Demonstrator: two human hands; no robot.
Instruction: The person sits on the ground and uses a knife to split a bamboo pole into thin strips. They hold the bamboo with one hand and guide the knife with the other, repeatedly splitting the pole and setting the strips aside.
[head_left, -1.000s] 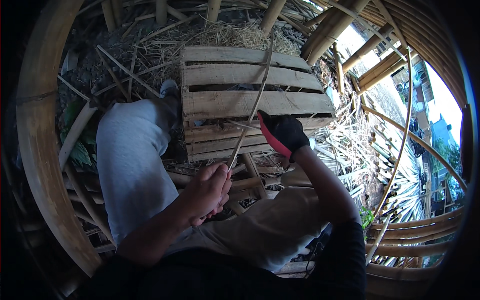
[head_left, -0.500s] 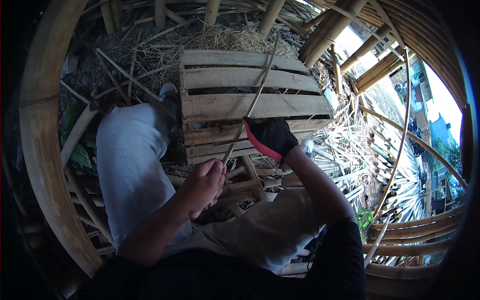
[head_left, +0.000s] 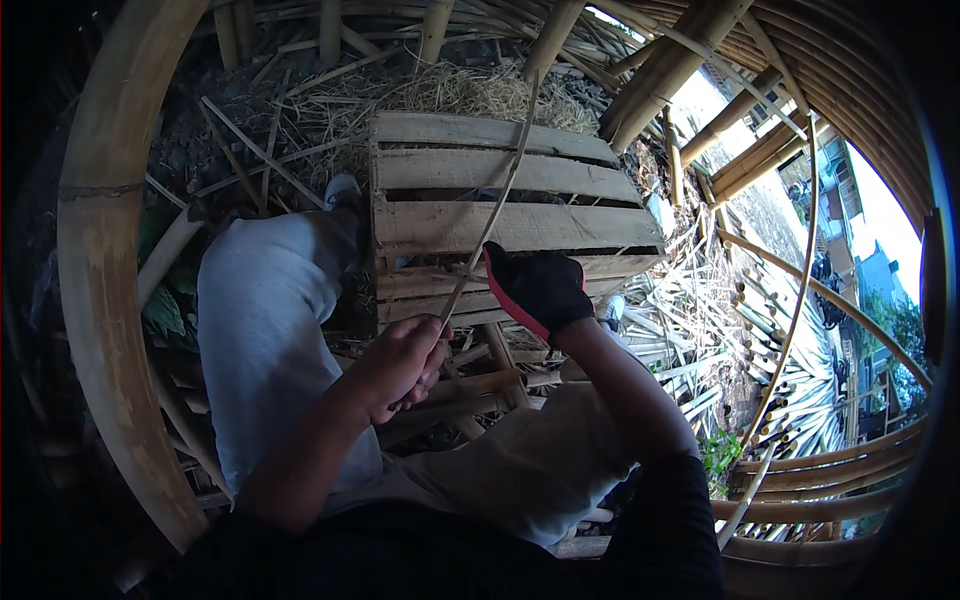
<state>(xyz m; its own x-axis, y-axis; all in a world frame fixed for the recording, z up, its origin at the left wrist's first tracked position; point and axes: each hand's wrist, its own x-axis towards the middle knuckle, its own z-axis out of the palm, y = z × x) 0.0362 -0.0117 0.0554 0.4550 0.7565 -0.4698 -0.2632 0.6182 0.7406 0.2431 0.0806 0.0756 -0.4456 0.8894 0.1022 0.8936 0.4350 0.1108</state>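
- The left hand (head_left: 405, 362), bare, is curled firmly round the near end of a thin strip (head_left: 515, 165), thumb laid along the top.
- From that fist the strip runs away from the person, slanting up and to the right past the other hand.
- The right hand (head_left: 543, 288), in a black glove with a red edge, is ahead and to the right of the left one, its thumb beside the strip. The fingers are partly curled, their tips hidden, so I can't tell whether they grip anything.
- Just beyond both hands is a slatted wooden crate (head_left: 585, 226); the strip crosses above its boards.
- Loose straw (head_left: 475, 85) lies farther off, past the crate.
- Left of the left hand is a leg in pale trousers (head_left: 262, 300), and outside it a thick bamboo pole (head_left: 100, 270).
- Well to the right of the gloved hand, cut poles (head_left: 805, 395) lie stacked.
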